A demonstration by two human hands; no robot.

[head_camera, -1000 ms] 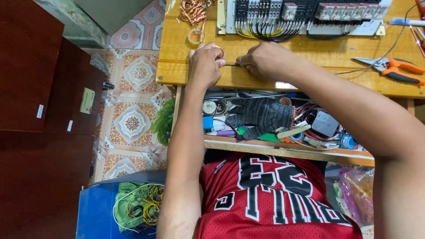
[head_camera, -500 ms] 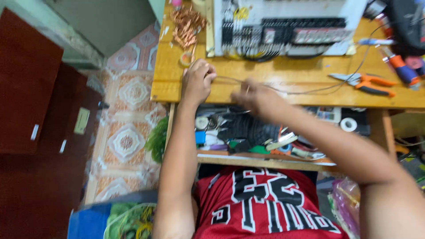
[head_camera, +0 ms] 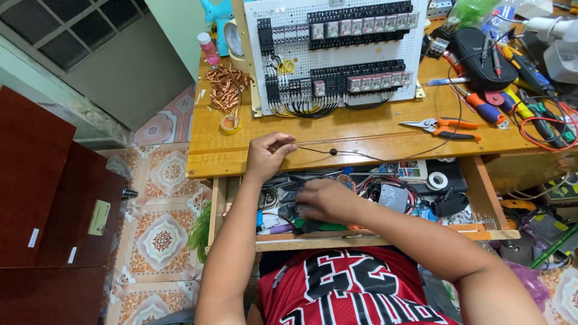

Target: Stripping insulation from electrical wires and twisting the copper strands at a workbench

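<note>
Seen on the dark red cabinet [head_camera: 42, 198] at left: a pale green rectangular label [head_camera: 99, 217] and two small white tags [head_camera: 33, 238] lower down. Spotted just under the desk's front edge, a small colourful printed card [head_camera: 404, 169] beside a white tape roll [head_camera: 437, 180]. Propped upright at the back of the wooden desk [head_camera: 361, 135], a white perforated panel [head_camera: 337, 51] carrying rows of black relays and loops of black and yellow wiring.

Left hand [head_camera: 269, 156] rested on the desk's front edge, wrist bent, fingertips [head_camera: 288, 146] pressed together and pinching the end of a thin black wire [head_camera: 361, 154]. Wire stretched rightward along the desktop, carrying a small black bead, then curved up toward the black pouch [head_camera: 481, 57]. Right hand [head_camera: 325, 200] lowered into the open drawer [head_camera: 385, 238] below the desk, palm down, fingers curled over dark clutter there; could not tell exactly what was gripped.

Elsewhere on the desk: orange-handled pliers [head_camera: 442, 126] well right of the wire's held end, a heap of stripped copper strands [head_camera: 227, 87] with a yellow tape roll [head_camera: 229, 124] near the left corner, screwdrivers [head_camera: 481, 102] and red cables at far right. Floor laid with patterned pink and cream tiles [head_camera: 159, 235]; a barred window [head_camera: 72, 30] up left.
</note>
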